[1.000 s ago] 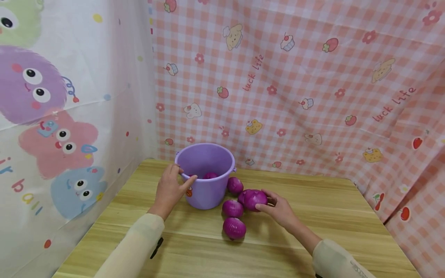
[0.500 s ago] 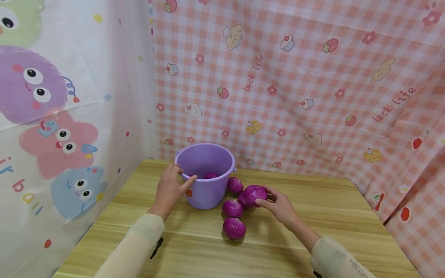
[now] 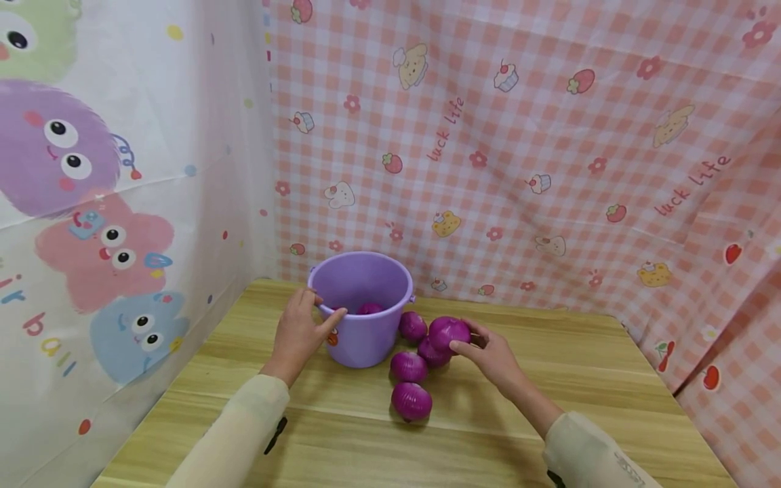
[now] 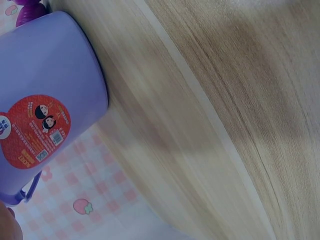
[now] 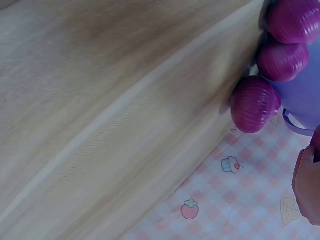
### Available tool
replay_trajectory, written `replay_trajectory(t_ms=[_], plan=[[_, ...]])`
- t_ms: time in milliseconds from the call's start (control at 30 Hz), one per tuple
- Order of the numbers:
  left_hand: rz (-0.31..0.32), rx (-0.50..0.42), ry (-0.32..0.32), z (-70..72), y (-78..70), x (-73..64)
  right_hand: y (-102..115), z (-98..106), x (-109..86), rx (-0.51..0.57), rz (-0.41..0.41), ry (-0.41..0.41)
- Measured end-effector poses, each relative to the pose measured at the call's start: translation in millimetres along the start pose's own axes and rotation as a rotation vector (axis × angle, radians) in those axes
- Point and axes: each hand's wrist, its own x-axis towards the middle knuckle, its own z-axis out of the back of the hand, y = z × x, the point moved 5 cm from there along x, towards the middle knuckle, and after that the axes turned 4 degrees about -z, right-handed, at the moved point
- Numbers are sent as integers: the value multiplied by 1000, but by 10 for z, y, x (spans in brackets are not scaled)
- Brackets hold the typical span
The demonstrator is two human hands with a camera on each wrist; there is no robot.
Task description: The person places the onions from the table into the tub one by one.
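Since the earlier frame, the held onion [image 3: 449, 333] is rising, right grip [image 3: 497, 360] curling round it, above a lower onion [image 3: 434, 354], between the bucket [image 3: 361, 343] and the desk's [image 3: 518, 427] right edge. Left grip [image 3: 297, 332] is holding the bucket rim. Risk: a brush could be setting the lower onion rolling, or a slack pinch dropping the load. Red sticker [image 4: 32, 135] is carrying print too fine to read; backdrop cloth [image 3: 525, 135] is showing "luck life".

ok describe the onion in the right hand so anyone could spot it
Find the lavender bucket on the wooden table. To its right lie several purple onions. The right hand grips the wanted onion, the only one held.
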Motion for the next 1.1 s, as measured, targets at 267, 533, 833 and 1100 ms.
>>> replay_trajectory(t_ms=[267,533,833,1100], plan=[[-7,7,-9,-13,5,-7,126,-4,44,-6,24,5],[2,3,-1,-20,9,-10,214,14,100,41,7,-24],[-10,13,-6,-6,15,-13,401,-42,178,54,42,-24],[-30,7,-27,12,-10,-11,583,-161,221,110,60,-3]])
